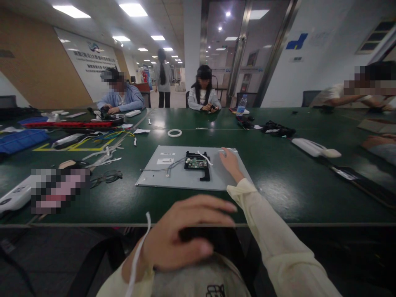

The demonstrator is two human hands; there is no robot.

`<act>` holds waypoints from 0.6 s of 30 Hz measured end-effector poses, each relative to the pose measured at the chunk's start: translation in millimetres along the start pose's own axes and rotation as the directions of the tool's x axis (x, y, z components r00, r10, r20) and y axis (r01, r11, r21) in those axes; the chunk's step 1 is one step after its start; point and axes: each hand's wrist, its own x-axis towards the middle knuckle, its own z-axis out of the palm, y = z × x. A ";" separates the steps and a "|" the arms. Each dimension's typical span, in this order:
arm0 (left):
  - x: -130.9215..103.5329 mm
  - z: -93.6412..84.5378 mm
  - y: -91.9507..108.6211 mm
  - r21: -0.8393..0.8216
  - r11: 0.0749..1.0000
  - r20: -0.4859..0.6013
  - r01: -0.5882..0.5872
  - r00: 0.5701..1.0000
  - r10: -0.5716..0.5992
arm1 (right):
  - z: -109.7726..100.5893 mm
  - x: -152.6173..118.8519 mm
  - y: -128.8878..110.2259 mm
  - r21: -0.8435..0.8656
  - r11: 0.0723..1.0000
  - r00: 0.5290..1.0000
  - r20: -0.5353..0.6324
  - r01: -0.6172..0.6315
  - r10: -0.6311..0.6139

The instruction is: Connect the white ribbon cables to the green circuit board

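Note:
A flat grey panel (173,177) lies on the green table in front of me. On it sits a black bracket with a green circuit board (197,161), a white strip (205,158) over its top right, and thin grey cables (169,168) running left. My right hand (229,163) rests at the panel's upper right corner, its fingers partly blurred and small; what they may hold is not visible. Close to the camera, before the table edge, my left hand (188,233) hovers with fingers apart and nothing in it. A white strip (136,255) hangs at its wrist.
A white tape ring (175,133) lies beyond the panel. Glasses (107,177), white strips (108,154) and a blue tray (21,141) are on the left. A white device (312,147) lies right, a bottle (241,105) farther back. Several people are around the table.

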 end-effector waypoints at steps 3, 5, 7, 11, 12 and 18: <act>46.3 1.7 -63.1 0.383 0.906 -0.112 0.178 0.983 -0.145 | 2.6 1.2 0.8 0.003 1.000 1.000 -0.018 0.008 -0.008; 74.2 8.0 -107.1 0.576 0.728 -0.234 0.372 0.928 -0.290 | 3.2 1.4 0.6 -0.004 1.000 1.000 -0.025 0.014 -0.014; 92.4 13.9 -142.8 0.657 0.530 -0.358 0.537 0.840 -0.408 | 3.1 1.3 0.3 -0.012 1.000 0.999 -0.031 0.015 -0.016; 100.1 18.5 -180.8 0.665 0.389 -0.364 0.638 0.731 -0.577 | 3.1 1.1 0.2 -0.013 1.000 0.999 -0.036 0.020 -0.020; 98.7 18.4 -184.9 0.666 0.393 -0.349 0.634 0.730 -0.587 | 3.3 1.1 -0.1 -0.012 1.000 0.999 -0.039 0.023 -0.023; 92.3 10.7 -189.5 0.701 0.480 -0.239 0.527 0.808 -0.538 | 6.9 1.8 -11.2 0.173 0.973 0.988 -0.037 0.155 -0.151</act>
